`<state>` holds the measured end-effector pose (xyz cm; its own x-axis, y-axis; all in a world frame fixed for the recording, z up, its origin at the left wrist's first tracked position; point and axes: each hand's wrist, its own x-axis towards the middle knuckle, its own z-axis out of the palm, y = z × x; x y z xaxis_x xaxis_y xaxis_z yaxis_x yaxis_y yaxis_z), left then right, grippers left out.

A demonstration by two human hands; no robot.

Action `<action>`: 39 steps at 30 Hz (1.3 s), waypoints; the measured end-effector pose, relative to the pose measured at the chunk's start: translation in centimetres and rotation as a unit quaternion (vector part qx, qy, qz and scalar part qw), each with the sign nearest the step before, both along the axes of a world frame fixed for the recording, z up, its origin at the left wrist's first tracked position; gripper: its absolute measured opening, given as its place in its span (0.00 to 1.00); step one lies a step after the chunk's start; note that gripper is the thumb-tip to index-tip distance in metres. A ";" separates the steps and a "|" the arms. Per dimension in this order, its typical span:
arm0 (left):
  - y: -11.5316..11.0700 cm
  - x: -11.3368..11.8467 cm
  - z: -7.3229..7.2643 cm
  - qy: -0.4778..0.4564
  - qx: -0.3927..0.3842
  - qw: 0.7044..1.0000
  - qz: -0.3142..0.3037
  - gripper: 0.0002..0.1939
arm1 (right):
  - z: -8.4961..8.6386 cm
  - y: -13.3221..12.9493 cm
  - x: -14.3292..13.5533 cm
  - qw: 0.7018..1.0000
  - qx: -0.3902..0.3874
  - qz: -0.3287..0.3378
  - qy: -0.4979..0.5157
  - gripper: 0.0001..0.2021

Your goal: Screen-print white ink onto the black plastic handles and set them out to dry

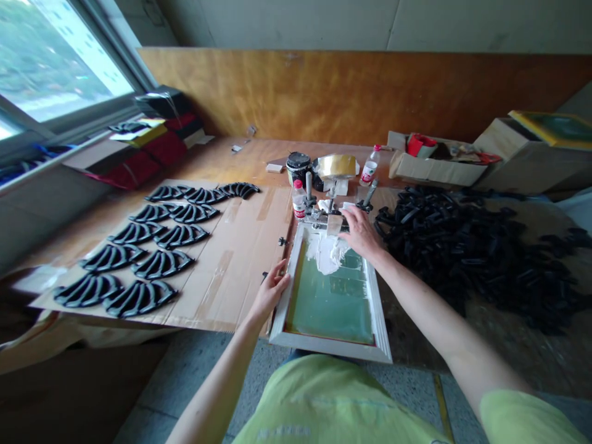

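A screen printing frame [380,320] with a pale border and green mesh lies in front of me, its far end at a metal hinge clamp [319,216]. White ink [329,254] is smeared over the mesh's far part. My left hand [274,283] grips the frame's left side, fingers bent at its edge. At the far end, my right hand [361,233] has its fingers and thumb at the right edge of a small translucent scraper [333,224], which stands at the ink. The right fingertips are partly hidden.
Black fan-shaped ribbed parts [141,297] lie in rows on cardboard [240,246] at left. A heap of black pieces [462,240] is at right. Behind the frame stand bottles [299,200], a dark tub [298,165] and a tape roll [337,166]. An open carton [437,169] sits at back right.
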<state>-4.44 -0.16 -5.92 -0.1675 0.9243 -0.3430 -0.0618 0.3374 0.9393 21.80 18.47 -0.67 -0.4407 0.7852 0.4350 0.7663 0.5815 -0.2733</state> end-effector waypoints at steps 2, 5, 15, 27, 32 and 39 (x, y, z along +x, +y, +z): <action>0.1 0.0 -2.5 0.002 -0.010 1.000 -0.007 0.42 | -0.2 0.0 -2.8 0.997 -0.041 0.012 -0.070 0.20; 0.4 -0.1 -4.8 0.015 -0.007 1.000 -0.016 0.39 | -1.4 -0.8 -4.2 0.983 -0.114 0.004 -0.147 0.08; 0.2 -0.4 -5.6 0.038 -0.014 0.999 -0.016 0.37 | -2.0 -5.5 -0.5 0.946 -0.116 0.270 -0.135 0.09; 0.2 0.0 -2.3 0.006 -0.018 1.000 -0.015 0.38 | -2.4 -5.3 -1.1 0.979 -0.112 0.168 -0.024 0.12; 0.6 -0.4 4.1 0.000 -0.006 1.000 -0.028 0.32 | 1.3 1.4 -1.2 0.993 -0.113 0.011 0.005 0.29; 5.9 0.6 11.2 -0.085 0.155 0.983 0.037 0.25 | -2.0 0.0 6.6 0.970 -0.149 -0.177 0.076 0.11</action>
